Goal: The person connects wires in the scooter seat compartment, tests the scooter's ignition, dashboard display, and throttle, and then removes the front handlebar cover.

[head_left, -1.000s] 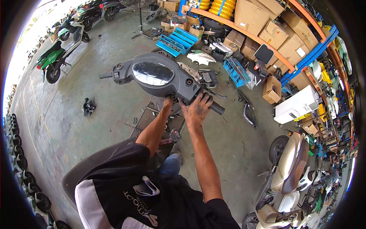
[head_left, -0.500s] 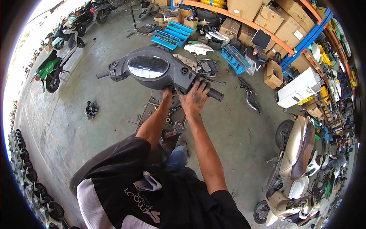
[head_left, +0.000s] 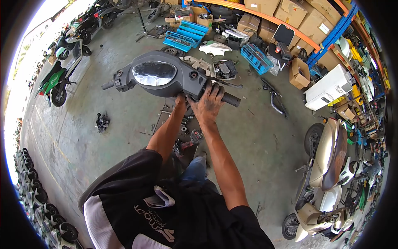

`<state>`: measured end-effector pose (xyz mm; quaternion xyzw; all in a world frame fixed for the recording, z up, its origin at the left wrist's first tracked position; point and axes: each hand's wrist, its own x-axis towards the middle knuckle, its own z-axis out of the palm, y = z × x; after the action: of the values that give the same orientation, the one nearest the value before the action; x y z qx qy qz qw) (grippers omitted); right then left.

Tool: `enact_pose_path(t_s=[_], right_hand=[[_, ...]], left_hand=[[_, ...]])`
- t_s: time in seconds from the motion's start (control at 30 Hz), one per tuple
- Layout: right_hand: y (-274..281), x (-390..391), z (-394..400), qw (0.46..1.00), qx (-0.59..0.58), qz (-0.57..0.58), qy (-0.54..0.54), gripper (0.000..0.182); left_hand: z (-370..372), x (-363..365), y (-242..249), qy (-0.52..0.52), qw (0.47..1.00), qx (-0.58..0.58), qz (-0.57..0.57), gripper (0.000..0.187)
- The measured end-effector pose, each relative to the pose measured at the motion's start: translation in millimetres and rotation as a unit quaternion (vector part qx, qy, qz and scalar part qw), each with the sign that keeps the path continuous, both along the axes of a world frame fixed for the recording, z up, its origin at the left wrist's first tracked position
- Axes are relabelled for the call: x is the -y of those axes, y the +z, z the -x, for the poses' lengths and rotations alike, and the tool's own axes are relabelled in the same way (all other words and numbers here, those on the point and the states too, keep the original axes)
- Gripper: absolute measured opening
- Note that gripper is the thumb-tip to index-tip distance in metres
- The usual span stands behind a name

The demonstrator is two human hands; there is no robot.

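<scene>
A dark grey scooter handlebar cover (head_left: 168,89) with a glossy oval display (head_left: 154,73) stands in front of me. My right hand (head_left: 208,104) is closed round its right side, just inboard of the black right grip (head_left: 231,99), with dark smudges on the fingers. Beneath the cover's lower edge is my left hand (head_left: 180,100); its fingers are hidden under there. The brake lever (head_left: 226,83) sticks out beyond my right hand. On the left end, the other grip (head_left: 107,86) is untouched.
Below my forearms, a red and black power tool (head_left: 191,140) lies on the scooter's floorboard among loose metal parts. Blue toolboxes (head_left: 256,58) and cardboard boxes (head_left: 299,74) stand ahead. A beige scooter (head_left: 327,159) is at the right, a green one (head_left: 58,81) at the left.
The handlebar cover sits slightly further left in view, while the surroundings have shifted a little right and down on the right side. Both hands keep their places on the cover.
</scene>
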<state>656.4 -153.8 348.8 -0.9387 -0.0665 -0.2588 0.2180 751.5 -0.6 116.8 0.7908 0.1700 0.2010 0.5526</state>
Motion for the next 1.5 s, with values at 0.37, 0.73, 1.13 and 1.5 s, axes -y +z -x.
enact_pose_path(t_s=[0.37, 0.73, 1.13, 1.5], right_hand=[[1, 6, 1, 0.997, -0.071, 0.014, 0.023, 0.102], [1, 7, -8, 0.999, 0.0, 0.007, 0.031, 0.104], [17, 10, 2, 0.997, -0.058, 0.0, 0.051, 0.104], [15, 12, -13, 0.998, -0.021, -0.001, 0.067, 0.104]], left_hand=[[110, -32, 30, 0.143, 0.973, 0.018, 0.179, 0.039], [173, -226, 173, 0.382, 0.903, 0.102, -0.167, 0.037], [87, -333, 144, 0.189, 0.771, 0.083, -0.602, 0.038], [100, -322, 137, 0.193, 0.792, 0.125, -0.566, 0.044]])
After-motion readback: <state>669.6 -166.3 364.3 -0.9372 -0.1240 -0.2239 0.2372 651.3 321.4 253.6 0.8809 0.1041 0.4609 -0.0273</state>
